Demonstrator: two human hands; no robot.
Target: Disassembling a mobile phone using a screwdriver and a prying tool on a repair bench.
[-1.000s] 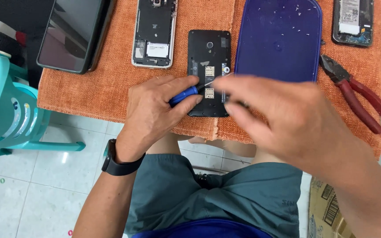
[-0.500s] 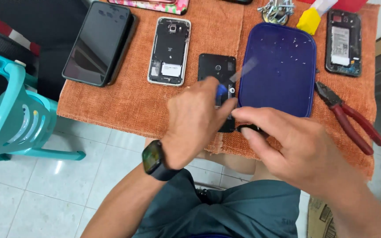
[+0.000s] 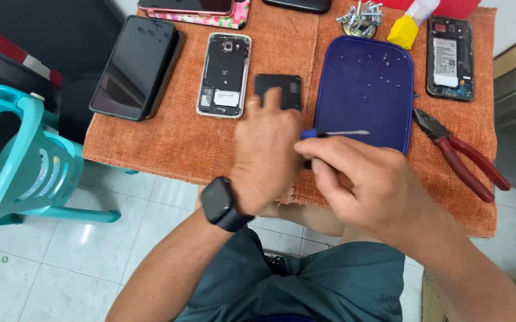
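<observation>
The left hand (image 3: 267, 158) lies flat on the small black phone (image 3: 278, 90) at twelve o'clock on the orange cloth (image 3: 168, 143), fingers pressing it. The right hand (image 3: 362, 182) pinches a blue-handled screwdriver (image 3: 329, 133), tip toward three o'clock. Best keep the phone pinned firmly and bring the tip down squarely.

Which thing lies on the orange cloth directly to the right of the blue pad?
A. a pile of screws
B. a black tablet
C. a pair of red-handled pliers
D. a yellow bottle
C: the red-handled pliers lie on the orange cloth just right of the blue pad, while the yellow bottle and the screws sit above the pad.
</observation>
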